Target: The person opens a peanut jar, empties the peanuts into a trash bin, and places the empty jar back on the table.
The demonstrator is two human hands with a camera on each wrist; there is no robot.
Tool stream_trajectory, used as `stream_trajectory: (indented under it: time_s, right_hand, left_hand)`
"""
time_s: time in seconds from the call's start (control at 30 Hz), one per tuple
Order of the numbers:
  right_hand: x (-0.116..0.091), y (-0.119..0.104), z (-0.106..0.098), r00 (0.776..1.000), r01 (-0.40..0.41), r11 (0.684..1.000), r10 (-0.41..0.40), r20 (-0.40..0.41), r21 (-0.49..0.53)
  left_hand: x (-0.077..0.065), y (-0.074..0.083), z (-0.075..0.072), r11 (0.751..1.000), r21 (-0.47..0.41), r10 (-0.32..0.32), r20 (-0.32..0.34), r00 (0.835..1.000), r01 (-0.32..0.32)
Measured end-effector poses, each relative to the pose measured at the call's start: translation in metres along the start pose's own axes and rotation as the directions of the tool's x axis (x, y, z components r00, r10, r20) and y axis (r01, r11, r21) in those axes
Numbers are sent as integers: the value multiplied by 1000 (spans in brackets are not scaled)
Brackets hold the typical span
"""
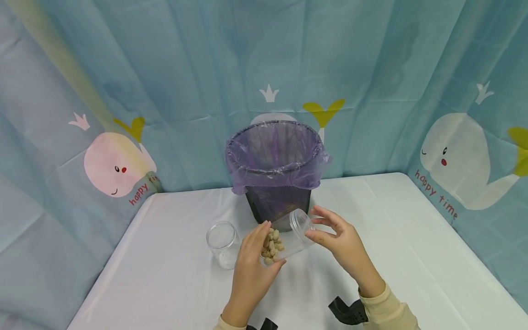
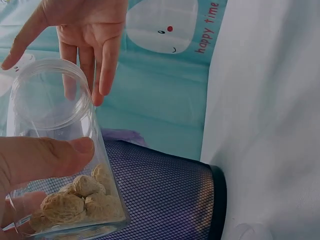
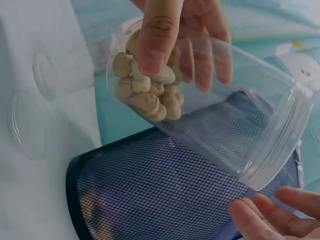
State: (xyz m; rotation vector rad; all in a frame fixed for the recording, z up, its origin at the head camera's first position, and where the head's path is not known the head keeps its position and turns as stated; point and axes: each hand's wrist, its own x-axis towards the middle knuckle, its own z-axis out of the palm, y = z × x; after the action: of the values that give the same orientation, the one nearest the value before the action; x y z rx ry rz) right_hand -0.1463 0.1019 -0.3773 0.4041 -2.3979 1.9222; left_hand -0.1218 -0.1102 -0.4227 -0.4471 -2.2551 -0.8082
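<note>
My left hand [image 1: 251,268] grips a clear plastic jar [image 1: 290,243] round its bottom end, thumb and fingers on opposite sides. The jar is tilted, its mouth end raised toward the right. Peanuts in their shells [image 3: 150,92] lie heaped at the bottom end. Just beyond the jar's rim [image 3: 277,145] is my right hand [image 1: 340,236]. Its fingers [image 2: 107,67] are extended and hold nothing. Whether a clear lid covers the mouth I cannot tell. A second clear jar [image 1: 222,245] stands upright on the table, left of my left hand.
Behind the jar stands a black mesh bin [image 1: 278,201] lined with a purple bag [image 1: 272,172]. A white cloth covers the table [image 1: 165,275]. Blue curtains [image 1: 185,91] with whale prints enclose the back and sides.
</note>
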Motion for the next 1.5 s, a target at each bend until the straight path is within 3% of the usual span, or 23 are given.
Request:
stream_trajectory:
  time_s: [0.3,0.67,1.03,1.3,1.5]
  right_hand:
    - [3,-2,5,995,-99,995,99,14,5]
    - [3,0,6,999,-10,1000,10,50,3]
    - [4,2,9,998,-70,994,70,-8,-88]
    - [3,3,8,998,-5,997,9,56,-75]
    - [3,1,10,996,-76,993,79,31,-88]
  left_hand:
    - [-2,-2,2,999,9,31,-11,999,-31]
    - [-2,0,3,999,-5,45,-18,999,-45]
    - [-3,-3,5,999,6,54,-19,998,-54]
    - [-4,-2,4,999,17,45,-3,999,-45]
    - [-3,-1,5,999,10,51,-2,999,-51]
